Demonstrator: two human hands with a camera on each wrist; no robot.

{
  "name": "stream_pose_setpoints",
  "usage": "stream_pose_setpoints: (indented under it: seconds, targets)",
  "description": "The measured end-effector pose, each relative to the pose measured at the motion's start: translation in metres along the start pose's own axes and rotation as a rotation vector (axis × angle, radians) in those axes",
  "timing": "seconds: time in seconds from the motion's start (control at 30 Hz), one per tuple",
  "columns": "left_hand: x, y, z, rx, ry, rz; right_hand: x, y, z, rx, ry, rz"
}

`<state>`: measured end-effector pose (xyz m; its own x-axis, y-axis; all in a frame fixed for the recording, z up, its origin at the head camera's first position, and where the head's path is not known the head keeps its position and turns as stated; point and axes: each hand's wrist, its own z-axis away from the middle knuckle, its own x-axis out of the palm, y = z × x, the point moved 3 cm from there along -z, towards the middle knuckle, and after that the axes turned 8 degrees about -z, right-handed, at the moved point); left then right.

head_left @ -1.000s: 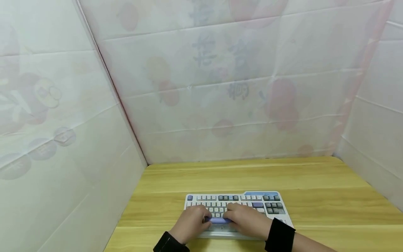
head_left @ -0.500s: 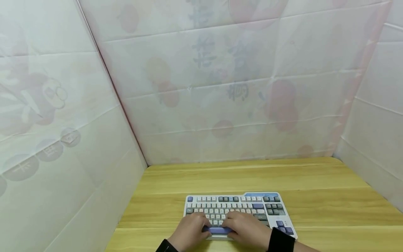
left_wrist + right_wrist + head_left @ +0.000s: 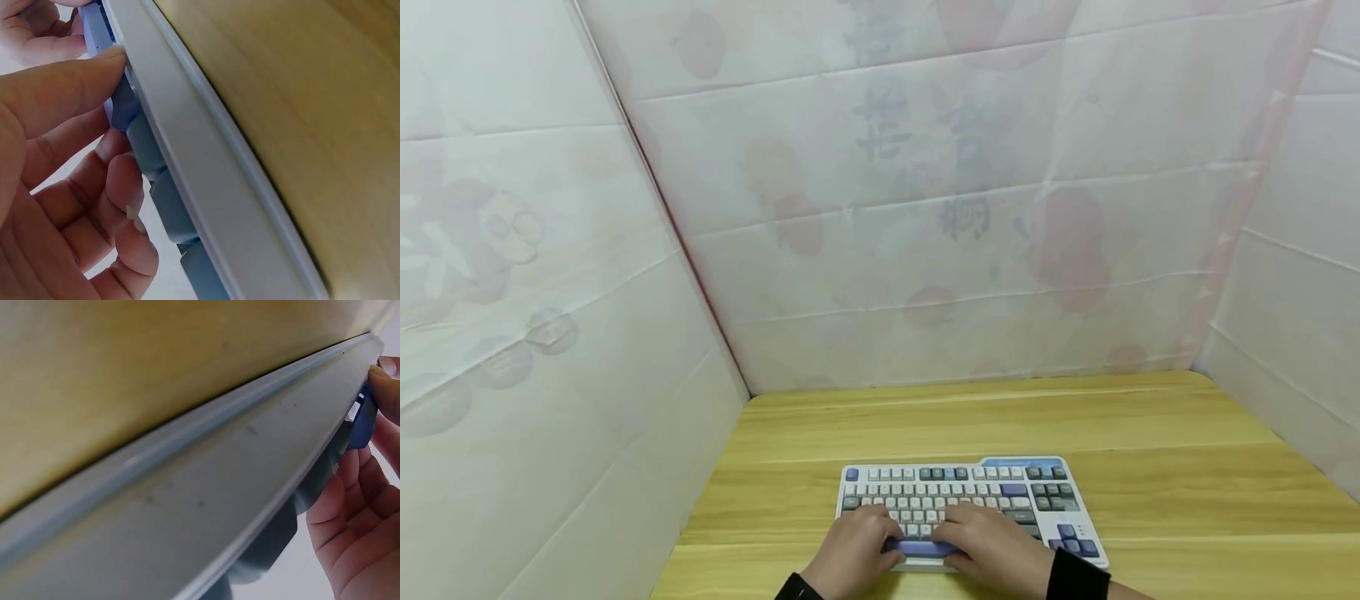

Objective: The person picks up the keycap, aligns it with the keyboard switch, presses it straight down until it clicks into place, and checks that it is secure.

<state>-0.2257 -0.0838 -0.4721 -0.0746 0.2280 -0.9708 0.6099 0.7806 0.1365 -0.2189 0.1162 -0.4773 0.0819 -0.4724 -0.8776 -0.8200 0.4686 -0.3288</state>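
A white keyboard [image 3: 922, 503] with pale, grey and purple keys lies on the wooden table. Both hands meet at its front row, over the long purple spacebar keycap [image 3: 922, 548]. My left hand [image 3: 854, 546] pinches its left end, thumb at the front edge and fingers behind, as the left wrist view shows on the keycap [image 3: 123, 107]. My right hand [image 3: 996, 542] pinches the other end; in the right wrist view a small white part shows beside the blue-looking keycap [image 3: 364, 428]. Whether the keycap is fully seated I cannot tell.
Bare wooden table [image 3: 970, 417] surrounds the keyboard. A pale printed sheet [image 3: 880, 275] hangs behind it, with similar sheets at the left [image 3: 587, 417] and right [image 3: 1292, 333]. Black bands [image 3: 1075, 575] circle both wrists.
Both hands have come down toward the keyboard's front edge with the spacebar keycap. One second ago it hovered over the lower rows; now it lies at its place in the front row.
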Motion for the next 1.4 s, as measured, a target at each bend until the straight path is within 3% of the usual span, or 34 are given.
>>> stream_pose_setpoints:
  seconds: [0.6, 0.9, 1.13, 1.4]
  targets:
    - [0.0032, 0.0004, 0.0056, -0.024, 0.012, 0.031, 0.0004, -0.0040, 0.0090, -0.028, 0.002, 0.010]
    - [0.0036, -0.0024, 0.0044, -0.009, 0.098, -0.018, -0.0013, -0.0038, 0.0046, -0.026, 0.058, 0.067]
    - [0.0023, -0.0006, 0.0060, -0.025, 0.074, -0.001, -0.0003, -0.0055, 0.0053, -0.016, 0.014, 0.043]
    - [0.0017, 0.0012, 0.0036, -0.031, 0.060, 0.006, -0.0040, -0.0054, 0.0067, -0.018, 0.028, 0.016]
